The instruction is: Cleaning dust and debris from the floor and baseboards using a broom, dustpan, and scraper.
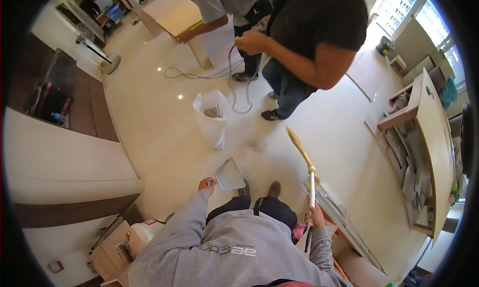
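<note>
My left hand [208,185] grips the handle of a grey dustpan [230,174], which hangs in front of my left shoe. In my right hand [315,214] is the white handle of a broom [312,184], its straw bristles [297,143] pointing forward and away from me. A faint patch of dust or debris [258,146] lies on the pale floor [161,137] between the two tools. Just beyond the dustpan stands a white sack [211,126], its top gaping, with brownish scraps [212,112] inside.
Two people stand ahead, one in a black shirt [322,21] holding a cable [232,81], the other beside a wooden panel [179,17]. To my right are long metal profiles [344,227] and a wooden workbench [434,137] with loaded shelves. A wall with brown cabinetry [88,103] runs along the left.
</note>
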Available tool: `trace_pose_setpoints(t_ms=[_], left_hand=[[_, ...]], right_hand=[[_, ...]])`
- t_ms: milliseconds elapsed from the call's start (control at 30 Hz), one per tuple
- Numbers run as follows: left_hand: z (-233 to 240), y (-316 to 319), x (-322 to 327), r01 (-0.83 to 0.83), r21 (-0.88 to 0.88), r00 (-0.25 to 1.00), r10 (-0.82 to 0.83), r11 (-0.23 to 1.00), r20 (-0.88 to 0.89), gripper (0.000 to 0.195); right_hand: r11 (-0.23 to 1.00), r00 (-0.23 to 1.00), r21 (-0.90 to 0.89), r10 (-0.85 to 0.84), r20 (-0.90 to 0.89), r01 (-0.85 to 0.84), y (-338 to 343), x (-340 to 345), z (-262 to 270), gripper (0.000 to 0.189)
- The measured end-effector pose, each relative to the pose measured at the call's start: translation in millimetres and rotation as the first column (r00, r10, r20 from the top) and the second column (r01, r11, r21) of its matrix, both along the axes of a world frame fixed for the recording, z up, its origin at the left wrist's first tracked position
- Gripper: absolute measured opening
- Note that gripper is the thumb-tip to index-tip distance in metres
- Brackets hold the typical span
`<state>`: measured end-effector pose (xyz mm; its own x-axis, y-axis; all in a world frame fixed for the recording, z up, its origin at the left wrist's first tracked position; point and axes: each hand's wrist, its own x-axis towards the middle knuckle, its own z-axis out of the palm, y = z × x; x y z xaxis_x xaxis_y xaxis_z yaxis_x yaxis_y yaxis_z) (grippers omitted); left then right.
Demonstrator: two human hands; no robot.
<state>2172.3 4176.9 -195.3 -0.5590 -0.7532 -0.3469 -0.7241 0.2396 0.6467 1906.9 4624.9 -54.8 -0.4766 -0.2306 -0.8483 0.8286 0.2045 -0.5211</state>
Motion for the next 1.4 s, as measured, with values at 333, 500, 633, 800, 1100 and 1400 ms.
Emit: trace_pose_setpoints(t_ms=[333, 500, 633, 800, 1100, 1400], left_hand=[[37, 44, -47, 0.040, -0.049, 0.999, -0.039, 0.998, 0.011, 0.031], [38, 70, -75, -0.056, -0.047, 0.989, 0.049, 0.997, -0.137, 0.032], [39, 87, -83, -0.073, 0.010, 0.985, 0.074, 0.997, -0.159, 0.031], [33, 101, -90, -0.140, 0.036, 0.977, 0.144, 0.989, -0.157, 0.018], [28, 78, -115, -0.171, -0.007, 0.967, 0.167, 0.985, -0.194, 0.020], [-53, 38, -132, -0.206, 0.056, 0.971, 0.211, 0.977, -0.111, 0.023]], right_hand=[[0.996, 0.997, -0.064, -0.053, 0.052, 0.056, 57, -35, -34, 0.040], [0.998, 0.999, -0.067, 0.020, 0.037, -0.017, 73, -68, -36, 0.035], [0.997, 0.997, -0.072, 0.025, 0.076, -0.019, 87, -83, -46, 0.040], [0.972, 0.953, -0.029, 0.221, -0.209, -0.232, 116, -101, -94, 0.038], [0.979, 0.980, 0.075, 0.193, -0.053, -0.189, 58, -123, -20, 0.041], [0.984, 0.993, 0.133, 0.116, 0.016, -0.117, -4, -130, -33, 0.039]])
